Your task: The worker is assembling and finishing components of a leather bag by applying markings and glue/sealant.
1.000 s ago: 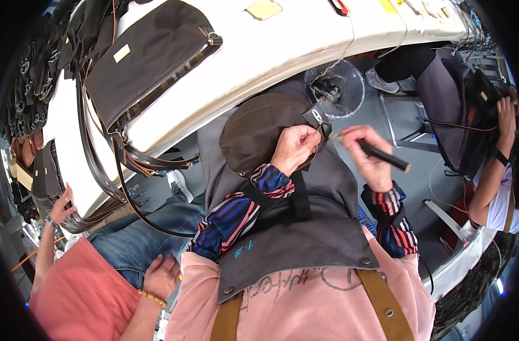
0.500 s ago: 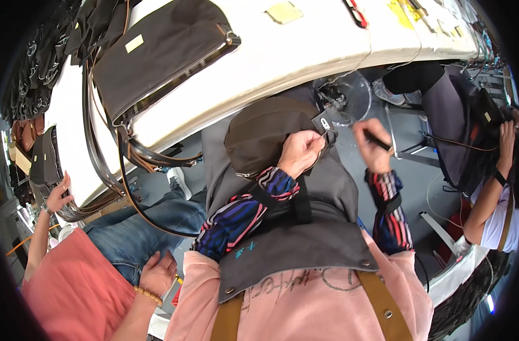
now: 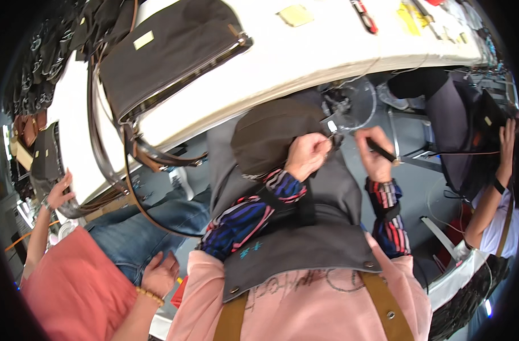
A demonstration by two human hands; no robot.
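Observation:
A round, dark brown fabric bag (image 3: 276,136) lies on my lap, over a grey apron (image 3: 299,256). My left hand (image 3: 309,156) is pinched at the bag's right edge. Just above its fingertips shows a small, pale metal piece (image 3: 331,127), perhaps a zip pull; I cannot make out exactly what the fingers grip. To the right, apart from the bag, my right hand (image 3: 376,156) is closed round a slim black-handled tool (image 3: 381,150), whose lower end points to the right. The kind of tool is not clear.
Ahead stands a white table (image 3: 282,57) with a dark shoulder bag (image 3: 168,57), straps (image 3: 137,156), a yellow pad (image 3: 295,16) and a red-handled tool (image 3: 364,16). A co-worker in coral (image 3: 78,284) sits close left; another's hand (image 3: 506,139) is at far right, holding dark material.
The whole view has shifted slightly. My right hand still holds the black-handled tool, now tilted a little differently. My left hand stays at the bag's edge. At right, the co-worker's cord now runs straighter.

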